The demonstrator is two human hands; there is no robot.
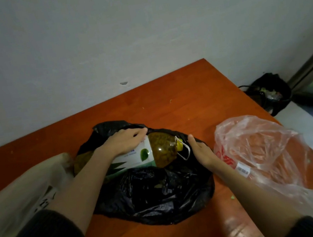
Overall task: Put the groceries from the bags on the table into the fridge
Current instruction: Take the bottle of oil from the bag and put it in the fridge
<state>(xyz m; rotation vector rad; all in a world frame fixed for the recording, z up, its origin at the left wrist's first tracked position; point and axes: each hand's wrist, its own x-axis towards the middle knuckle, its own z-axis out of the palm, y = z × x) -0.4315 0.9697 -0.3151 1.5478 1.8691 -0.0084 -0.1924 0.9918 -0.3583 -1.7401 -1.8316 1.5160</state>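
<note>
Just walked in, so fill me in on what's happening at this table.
A person is unpacking groceries. Their left hand rests on a big oil bottle lying on its side in an open black bag; the right hand is by its capped end. A pink bag lies on the orange table beside it.

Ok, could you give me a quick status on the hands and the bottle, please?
Left hand flat on bottle, open. Right hand open by the cap handle, no grip. Bottle lies on its side in black bag. Nothing blocking.
</note>
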